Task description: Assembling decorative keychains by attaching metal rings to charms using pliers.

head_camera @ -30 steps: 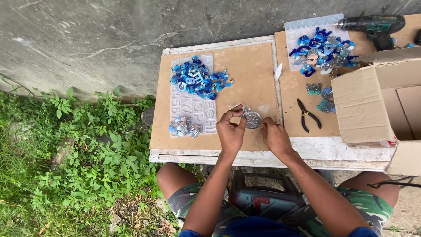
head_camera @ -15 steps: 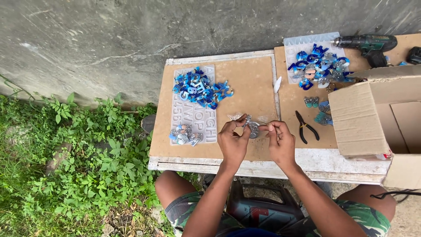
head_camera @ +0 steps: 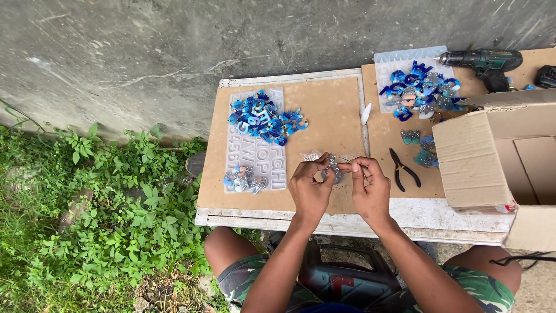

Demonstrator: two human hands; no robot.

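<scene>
A grey concrete wall rises behind a small tabletop covered with brown board, and green weeds grow on the ground to its left. The person sits at the near edge. Both hands meet above the front of the board: the left hand and the right hand each pinch a small glittery silver piece between fingertips, holding it just above the surface. Exactly what the piece is cannot be told; it is too small.

To the left lies a clear letter mould with a heap of blue resin letters on its upper part and a few silver pieces near its lower end. Just right of the hands rest black pliers. Further back sits a second mould carrying another pile of blue letters. A dark green cordless drill lies at the far right corner, and an open cardboard box stands on the right edge.
</scene>
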